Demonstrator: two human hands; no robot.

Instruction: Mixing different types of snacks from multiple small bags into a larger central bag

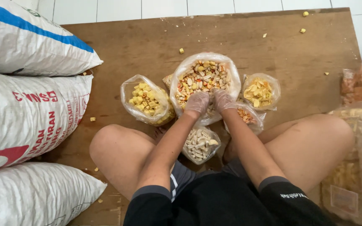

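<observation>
Wooden board [147,46] on the floor, person sits cross-legged on it. Three white woven sacks [26,113] stacked well off to the left side. Packaged snack bags [357,138] piled on the right.

Centre: big clear bag of mixed snacks [204,77], mouth open, standing just ahead of the knees. Smaller clear bags ring it: yellow cubes [145,100] on its left, yellow chips [259,91] on its right, orange bits [246,115] beside the right wrist, pale sticks [200,144] between the legs.

Left hand [197,102] and right hand [223,99], both in thin clear gloves, are pushed into the near edge of the big bag. Fingers are buried in the mix, so grip is unclear, can't tell whether curled shut or spread.

Looks like the mixing step. Next move likely needs a gentle turn-over, bag wall is flimsy. Stray crumbs [181,50] on the board.
</observation>
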